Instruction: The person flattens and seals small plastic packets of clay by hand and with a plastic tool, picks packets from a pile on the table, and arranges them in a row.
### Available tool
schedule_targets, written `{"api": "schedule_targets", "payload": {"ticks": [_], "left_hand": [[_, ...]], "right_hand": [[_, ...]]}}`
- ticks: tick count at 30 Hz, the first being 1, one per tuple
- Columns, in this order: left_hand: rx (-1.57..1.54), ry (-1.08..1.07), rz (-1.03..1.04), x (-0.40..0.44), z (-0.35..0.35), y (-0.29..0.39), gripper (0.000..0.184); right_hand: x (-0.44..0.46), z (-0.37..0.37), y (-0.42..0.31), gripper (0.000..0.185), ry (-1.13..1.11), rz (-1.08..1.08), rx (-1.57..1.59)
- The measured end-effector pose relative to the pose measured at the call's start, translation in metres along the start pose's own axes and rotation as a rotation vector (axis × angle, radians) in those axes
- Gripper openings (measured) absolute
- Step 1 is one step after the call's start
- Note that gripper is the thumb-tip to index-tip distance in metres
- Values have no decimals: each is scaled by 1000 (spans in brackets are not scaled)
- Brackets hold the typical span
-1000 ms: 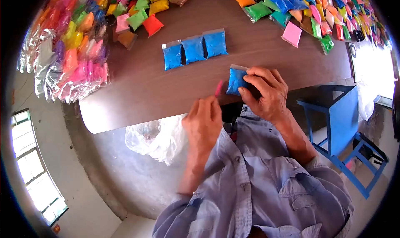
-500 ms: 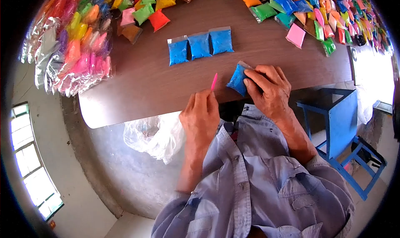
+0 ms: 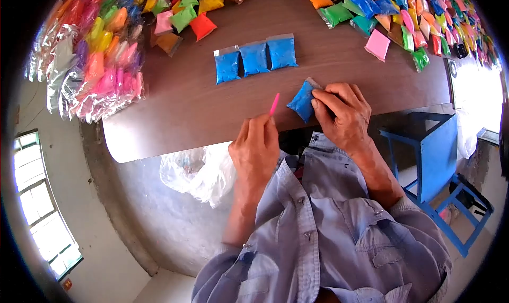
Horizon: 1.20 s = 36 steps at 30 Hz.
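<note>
Between the closed fingers of my left hand (image 3: 255,146) a thin pink stick (image 3: 274,104) points up over the table. My right hand (image 3: 343,113) pinches the right side of a small blue packet (image 3: 302,101), which is tilted near the table's front edge. Beyond my hands, three more blue packets lie in a row: a left one (image 3: 227,66), a middle one (image 3: 254,58) and a right one (image 3: 281,52).
Colourful packets (image 3: 183,18) and a heap of clear-wrapped ones (image 3: 101,64) cover the brown table's (image 3: 175,107) left. More packets (image 3: 366,6) spread at the back right. A white plastic bag (image 3: 201,173) hangs below the edge; a blue stool (image 3: 437,154) stands right.
The blue packet in my right hand has tilted. My left hand has risen slightly, and the pink stick shows more clearly. The view has shifted a little.
</note>
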<state>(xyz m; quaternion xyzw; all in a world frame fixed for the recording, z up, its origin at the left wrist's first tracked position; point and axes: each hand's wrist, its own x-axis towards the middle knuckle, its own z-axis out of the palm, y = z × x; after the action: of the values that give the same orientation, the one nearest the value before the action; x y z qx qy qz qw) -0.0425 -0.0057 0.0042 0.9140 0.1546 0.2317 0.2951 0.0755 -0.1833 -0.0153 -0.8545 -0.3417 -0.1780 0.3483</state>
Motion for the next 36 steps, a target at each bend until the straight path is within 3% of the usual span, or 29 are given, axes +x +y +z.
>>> {"api": "schedule_targets", "payload": {"ticks": [4,12,17,24,32,36], "left_hand": [[-70,-88,99,-10,10,19,9],[5,6,-49,-3,1,-1,8],[-99,-97,73,-12,10,20,9],[-9,0,-63,-4,-1,-3,6],[-131,-70,20,-12,10,22,8],[-8,-60,18,-8,5,4,9]], "right_hand": [[0,-1,0,16,-1,-1,-6],[0,0,1,16,-1,-6,-1],[-1,1,2,17,-7,0,-12],[-1,2,1,16,25,14,7],[-1,-3,-1,19,-11,50,6],[-1,-5,-1,24,-25,24,-3]]}}
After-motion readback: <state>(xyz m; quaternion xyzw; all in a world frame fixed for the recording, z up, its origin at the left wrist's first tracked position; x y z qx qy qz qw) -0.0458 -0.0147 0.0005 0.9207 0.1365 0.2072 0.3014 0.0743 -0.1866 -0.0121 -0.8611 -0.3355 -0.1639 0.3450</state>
